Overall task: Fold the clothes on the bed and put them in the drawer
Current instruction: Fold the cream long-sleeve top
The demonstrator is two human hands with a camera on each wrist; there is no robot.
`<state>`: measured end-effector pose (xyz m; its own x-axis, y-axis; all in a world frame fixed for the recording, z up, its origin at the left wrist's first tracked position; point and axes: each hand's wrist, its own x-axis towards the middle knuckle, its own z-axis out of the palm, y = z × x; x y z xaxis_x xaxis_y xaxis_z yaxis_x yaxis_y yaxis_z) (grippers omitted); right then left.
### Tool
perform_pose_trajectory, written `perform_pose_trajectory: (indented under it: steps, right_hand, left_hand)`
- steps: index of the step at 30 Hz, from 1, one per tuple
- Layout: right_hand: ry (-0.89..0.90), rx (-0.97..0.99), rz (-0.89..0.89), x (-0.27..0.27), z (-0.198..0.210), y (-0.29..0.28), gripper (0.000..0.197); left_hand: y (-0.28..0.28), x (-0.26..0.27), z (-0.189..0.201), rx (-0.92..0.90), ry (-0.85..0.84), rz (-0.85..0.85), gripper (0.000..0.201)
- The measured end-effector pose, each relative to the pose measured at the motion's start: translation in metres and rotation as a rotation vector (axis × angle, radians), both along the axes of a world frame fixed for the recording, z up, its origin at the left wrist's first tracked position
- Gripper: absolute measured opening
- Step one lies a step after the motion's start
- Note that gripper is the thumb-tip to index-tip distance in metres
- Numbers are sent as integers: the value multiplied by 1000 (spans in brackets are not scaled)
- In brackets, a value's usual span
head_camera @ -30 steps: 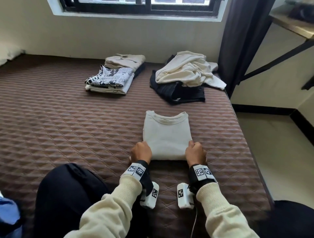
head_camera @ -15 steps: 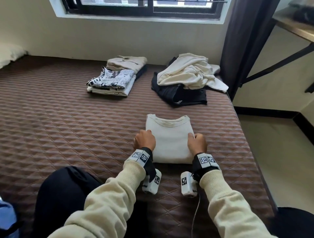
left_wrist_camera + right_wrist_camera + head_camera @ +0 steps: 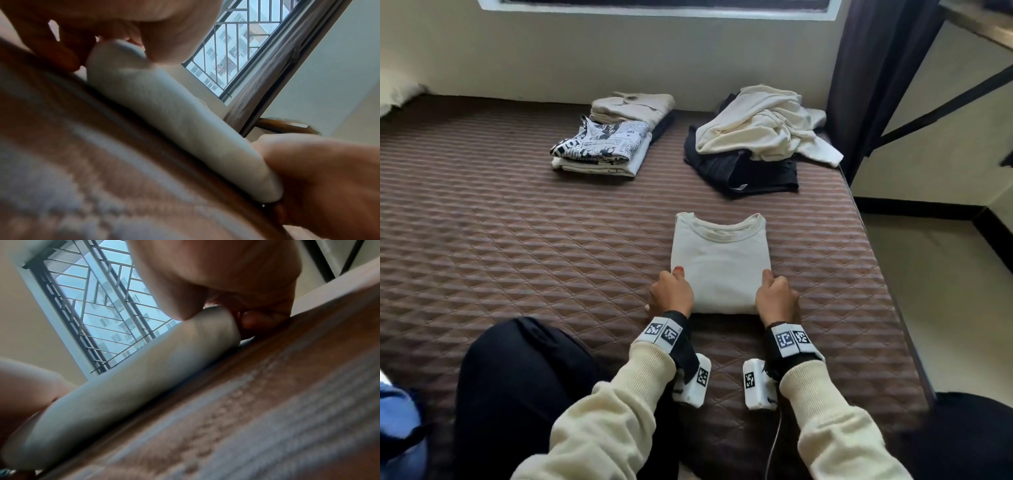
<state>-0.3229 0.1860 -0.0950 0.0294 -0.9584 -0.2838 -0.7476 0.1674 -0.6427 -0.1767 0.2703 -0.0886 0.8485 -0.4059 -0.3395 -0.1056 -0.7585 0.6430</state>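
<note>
Folded cream shirt held at its near corners, ready to lift off the bed.

We see the bed [image 3: 517,260] carrying 2 piles at its far side: a folded stack [image 3: 602,147] and a loose heap [image 3: 760,137] not yet folded. The cream shirt [image 3: 720,263] lies near us; our left hand [image 3: 671,294] and right hand [image 3: 775,296] each pinch a near corner, thumb on top, fingers underneath. We judge that an uneven lift could let the far layers sag open, and a weak grip could drop one side. No drawer is in view.
</note>
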Motion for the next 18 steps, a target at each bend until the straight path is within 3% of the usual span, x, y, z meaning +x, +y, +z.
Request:
perform_pose_trajectory:
  steps: [7, 12, 18]
  right_hand:
    - [-22, 0, -48, -8, 1, 0, 53]
    - [-137, -21, -44, -14, 8, -19, 50]
    - [-300, -84, 41, 2, 41, -76, 44]
  left_hand:
    - [7, 4, -3, 1, -4, -47, 44]
    - [11, 24, 12, 31, -41, -33, 39]
    - [-24, 75, 26, -56, -70, -234, 45]
